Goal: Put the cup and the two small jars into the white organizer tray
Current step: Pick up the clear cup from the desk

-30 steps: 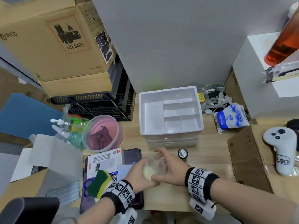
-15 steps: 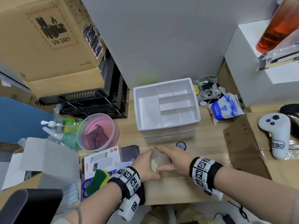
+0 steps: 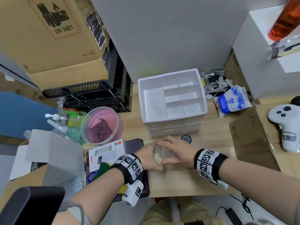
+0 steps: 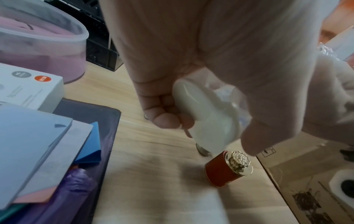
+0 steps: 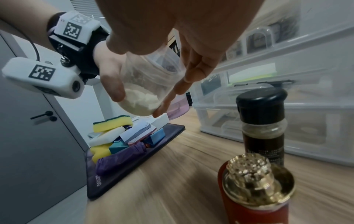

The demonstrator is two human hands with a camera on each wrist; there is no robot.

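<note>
A clear plastic cup (image 3: pixel 159 155) with white stuff in its bottom lies tilted between both hands, above the wooden desk. My left hand (image 3: pixel 146 158) curls round its base (image 4: pixel 208 118). My right hand (image 3: pixel 175 153) spans it from the other side, fingers (image 5: pixel 191 75) along the wall of the cup (image 5: pixel 147 84). A dark jar with a black lid (image 3: pixel 186 138) (image 5: pixel 262 125) stands beyond the right hand. A red jar with a gold lid (image 4: pixel 226 169) (image 5: pixel 254 194) stands under it, hidden in the head view. The white organizer tray (image 3: pixel 154 103) sits behind, with nothing in it.
The tray tops a stack of clear drawers (image 3: pixel 173 129). A pink tub (image 3: pixel 102 125) and spray bottles stand at the left. A dark pad with a white box and a sponge (image 3: pixel 101 169) lies by the left wrist. A cardboard box (image 3: pixel 253 135) and a white controller (image 3: pixel 285 127) are at the right.
Both hands have kept hold of the cup and drifted slightly toward the drawer stack. The head view has shifted a little.
</note>
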